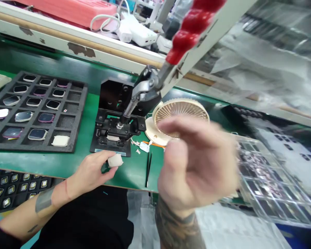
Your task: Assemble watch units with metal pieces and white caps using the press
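My left hand (93, 172) pinches a small cream watch case (115, 160) between thumb and fingers, just in front of the black press (119, 131). The press has a metal lever with a red ribbed grip (189, 31) slanting up to the right. My right hand (199, 166) is raised close to the camera and blurred by motion. Its fingers are curved and apart from the thumb, and nothing shows between them. Black tweezers (148, 169) lie on the green table (134, 173) between the two hands.
A black foam tray (79, 121) of watch cases stands left. Behind my right hand is a cream fan (181, 107). A clear compartment box (272, 173) with small parts sits at right. Another tray of watch parts (18, 186) is below the table edge. Chargers (140, 31) lie on the shelf.
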Action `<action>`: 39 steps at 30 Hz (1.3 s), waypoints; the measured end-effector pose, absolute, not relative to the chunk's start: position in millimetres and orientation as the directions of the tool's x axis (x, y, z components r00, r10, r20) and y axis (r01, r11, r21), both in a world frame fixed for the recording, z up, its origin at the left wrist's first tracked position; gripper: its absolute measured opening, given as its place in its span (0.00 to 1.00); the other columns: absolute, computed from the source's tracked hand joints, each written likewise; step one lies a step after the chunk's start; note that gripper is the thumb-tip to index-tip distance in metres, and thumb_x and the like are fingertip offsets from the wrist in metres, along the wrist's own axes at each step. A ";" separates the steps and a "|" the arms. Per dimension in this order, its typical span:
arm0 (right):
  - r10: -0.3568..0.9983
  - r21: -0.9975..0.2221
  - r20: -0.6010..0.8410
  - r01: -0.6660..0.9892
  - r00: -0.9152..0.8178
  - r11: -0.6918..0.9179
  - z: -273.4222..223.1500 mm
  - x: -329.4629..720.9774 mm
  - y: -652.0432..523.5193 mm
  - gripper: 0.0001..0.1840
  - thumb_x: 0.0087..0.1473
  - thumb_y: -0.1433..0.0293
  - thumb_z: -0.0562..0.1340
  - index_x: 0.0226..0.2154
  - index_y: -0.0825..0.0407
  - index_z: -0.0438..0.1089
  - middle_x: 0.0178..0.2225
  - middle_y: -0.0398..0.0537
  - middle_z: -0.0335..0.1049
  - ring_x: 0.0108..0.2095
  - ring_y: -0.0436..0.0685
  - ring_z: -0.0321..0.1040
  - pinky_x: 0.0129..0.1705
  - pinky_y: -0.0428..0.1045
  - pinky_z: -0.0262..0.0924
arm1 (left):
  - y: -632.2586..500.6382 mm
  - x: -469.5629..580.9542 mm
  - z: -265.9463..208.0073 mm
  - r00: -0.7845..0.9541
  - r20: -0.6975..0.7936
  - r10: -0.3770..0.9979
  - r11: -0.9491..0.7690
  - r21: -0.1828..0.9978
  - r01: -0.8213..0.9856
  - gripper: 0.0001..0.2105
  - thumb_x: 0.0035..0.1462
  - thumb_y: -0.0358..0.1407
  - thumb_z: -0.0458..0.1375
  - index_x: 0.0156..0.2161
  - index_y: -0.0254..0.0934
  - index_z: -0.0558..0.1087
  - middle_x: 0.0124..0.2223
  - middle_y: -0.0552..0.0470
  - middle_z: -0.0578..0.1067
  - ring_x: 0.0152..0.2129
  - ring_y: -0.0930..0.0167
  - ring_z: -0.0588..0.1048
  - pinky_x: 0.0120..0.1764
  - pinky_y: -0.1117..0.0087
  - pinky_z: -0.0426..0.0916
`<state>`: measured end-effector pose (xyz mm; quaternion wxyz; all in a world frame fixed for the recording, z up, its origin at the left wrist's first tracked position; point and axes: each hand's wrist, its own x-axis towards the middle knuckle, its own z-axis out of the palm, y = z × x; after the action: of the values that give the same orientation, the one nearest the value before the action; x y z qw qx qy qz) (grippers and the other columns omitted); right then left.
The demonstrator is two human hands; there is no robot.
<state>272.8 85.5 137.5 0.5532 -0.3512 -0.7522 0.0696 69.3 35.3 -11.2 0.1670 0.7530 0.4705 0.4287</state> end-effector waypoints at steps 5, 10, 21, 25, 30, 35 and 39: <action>0.781 -0.506 0.476 0.600 -0.405 0.619 45.5 268.1 74.6 0.21 0.72 0.80 0.58 0.61 0.49 0.76 0.57 0.54 0.82 0.59 0.62 0.80 0.64 0.60 0.80 | 27.2 48.6 -0.3 0.092 0.573 0.814 -0.502 0.615 0.608 0.14 0.70 0.30 0.66 0.58 0.38 0.75 0.45 0.49 0.86 0.33 0.69 0.83 0.41 0.69 0.81; 0.786 -0.277 0.230 0.736 -0.574 0.618 8.4 237.4 113.1 0.30 0.68 0.83 0.53 0.68 0.61 0.72 0.63 0.69 0.76 0.66 0.72 0.74 0.72 0.70 0.70 | 31.0 32.1 8.6 0.110 0.589 0.800 -0.498 0.552 0.669 0.15 0.70 0.29 0.66 0.59 0.37 0.75 0.45 0.48 0.85 0.31 0.70 0.82 0.39 0.69 0.81; 0.854 -0.648 0.470 0.569 -0.223 0.506 -12.8 250.5 64.7 0.28 0.78 0.71 0.56 0.75 0.44 0.66 0.69 0.58 0.73 0.70 0.64 0.72 0.70 0.63 0.73 | 62.5 32.5 35.3 0.309 0.315 0.897 -0.389 0.235 0.891 0.13 0.78 0.34 0.57 0.61 0.37 0.77 0.56 0.40 0.83 0.37 0.62 0.87 0.33 0.65 0.80; 0.911 -0.755 0.401 0.529 -0.097 0.388 -14.3 257.7 36.9 0.27 0.78 0.68 0.57 0.75 0.44 0.66 0.69 0.57 0.75 0.68 0.64 0.75 0.71 0.66 0.73 | 93.2 46.9 30.0 0.425 0.224 0.877 -0.461 0.148 0.875 0.13 0.73 0.26 0.58 0.56 0.36 0.81 0.47 0.40 0.84 0.34 0.61 0.86 0.30 0.67 0.75; 0.917 -0.771 0.390 0.516 -0.079 0.373 -9.2 271.0 32.5 0.27 0.78 0.69 0.58 0.74 0.43 0.67 0.68 0.56 0.76 0.67 0.63 0.77 0.70 0.65 0.74 | 110.5 47.7 24.8 0.444 0.156 0.882 -0.468 0.190 0.863 0.17 0.70 0.26 0.60 0.59 0.38 0.83 0.41 0.41 0.85 0.34 0.57 0.87 0.32 0.65 0.76; 0.830 -0.633 0.523 0.563 -0.194 0.531 2.4 271.3 40.7 0.32 0.74 0.76 0.60 0.75 0.42 0.67 0.67 0.55 0.77 0.67 0.64 0.76 0.67 0.64 0.78 | 73.4 41.2 39.1 0.383 0.242 0.891 -0.451 0.564 0.692 0.21 0.75 0.38 0.64 0.69 0.41 0.76 0.63 0.41 0.84 0.41 0.61 0.88 0.41 0.63 0.83; 0.600 -0.389 0.625 0.467 -0.499 0.794 23.8 256.0 58.0 0.40 0.69 0.81 0.64 0.77 0.42 0.64 0.64 0.57 0.79 0.63 0.65 0.79 0.62 0.62 0.81 | 34.8 43.6 45.2 0.151 0.244 0.958 -0.277 0.924 0.262 0.12 0.77 0.40 0.62 0.59 0.39 0.79 0.44 0.49 0.86 0.33 0.69 0.84 0.38 0.69 0.82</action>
<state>256.0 58.0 23.8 0.3931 -0.3096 -0.8617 0.0843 43.6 34.8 45.2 0.3812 0.6559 0.4650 0.4564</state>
